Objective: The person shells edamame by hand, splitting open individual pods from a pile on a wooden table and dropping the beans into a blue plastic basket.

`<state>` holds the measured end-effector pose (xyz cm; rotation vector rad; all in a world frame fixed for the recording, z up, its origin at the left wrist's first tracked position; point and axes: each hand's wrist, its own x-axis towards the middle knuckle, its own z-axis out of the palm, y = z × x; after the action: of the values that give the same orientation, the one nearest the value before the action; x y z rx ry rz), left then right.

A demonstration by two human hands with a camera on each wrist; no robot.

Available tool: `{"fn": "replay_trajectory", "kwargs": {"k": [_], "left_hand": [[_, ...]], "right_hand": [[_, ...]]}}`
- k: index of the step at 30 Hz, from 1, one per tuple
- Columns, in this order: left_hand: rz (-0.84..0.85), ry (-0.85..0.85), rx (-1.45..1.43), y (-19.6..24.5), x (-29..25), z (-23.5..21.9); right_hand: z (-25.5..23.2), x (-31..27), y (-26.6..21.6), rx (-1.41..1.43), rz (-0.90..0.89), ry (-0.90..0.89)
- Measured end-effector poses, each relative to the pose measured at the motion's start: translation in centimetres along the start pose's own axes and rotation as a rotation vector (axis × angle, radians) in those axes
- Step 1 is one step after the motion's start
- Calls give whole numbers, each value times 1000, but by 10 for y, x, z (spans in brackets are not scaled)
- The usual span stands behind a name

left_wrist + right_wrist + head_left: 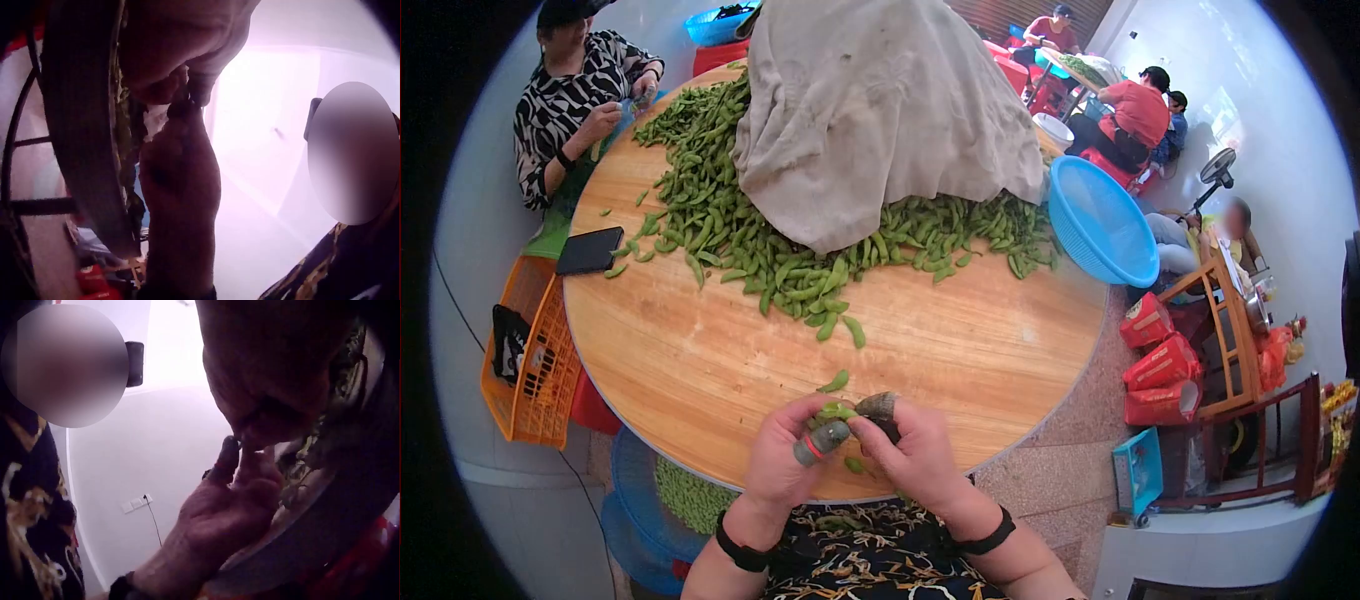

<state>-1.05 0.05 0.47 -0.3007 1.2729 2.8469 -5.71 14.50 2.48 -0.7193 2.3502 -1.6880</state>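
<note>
Over the near edge of the round wooden table, my two hands meet at a green soybean pod. My left hand pinches it; that thumb wears a grey cover with a red band. From the other side my right hand grips the pod's end, with a dark cover on a finger. In both dim wrist views the fingertips come together and mostly hide the pod. Single pods lie close by. Beyond them spreads a heap of pods, partly under a grey cloth.
A blue basket leans at the table's right edge; a phone lies at the left. Below the left rim, shelled beans fill a blue basket. An orange basket stands beside the table. Another person sits across at left.
</note>
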Motion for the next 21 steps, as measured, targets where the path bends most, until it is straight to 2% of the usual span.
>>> {"fn": "replay_trajectory", "kwargs": {"k": [1,3,4,6,7,9,11,12,13,15,17,19,20,21], "left_hand": [[26,-54,-24,-3,0,-4],[52,-42,-47,-6,-1,-9],[78,-29,-70,-6,-1,-10],[106,-12,-64,-6,-1,-6],[135,4,-58,-6,-1,-4],[140,29,-43,-4,-1,-1],[141,56,-29,-5,-2,-1],[167,55,73,-6,-1,-2],[193,53,176,-7,-1,-2],[220,84,225,-7,0,4],[246,118,274,-6,0,4],[208,-69,227,-3,-1,-2],[207,-69,227,-2,-1,-4],[240,-139,251,-2,1,-8]], "right_hand": [[0,1,-2,0,0,0],[0,1,-8,78,161,-102],[1,1,-6,78,160,-102],[3,-1,-1,285,264,-276],[2,-1,-3,284,263,-276],[-4,-1,-8,496,402,-399],[-8,-1,-7,526,419,-425],[-9,-1,-6,558,434,-451],[-8,-2,-7,558,434,-449],[-6,-2,-9,522,472,-355],[-4,-4,-4,521,440,-339],[-2,-5,-1,518,408,-322],[-1,-5,-1,562,417,-337],[-1,-6,-1,606,427,-351]]}}
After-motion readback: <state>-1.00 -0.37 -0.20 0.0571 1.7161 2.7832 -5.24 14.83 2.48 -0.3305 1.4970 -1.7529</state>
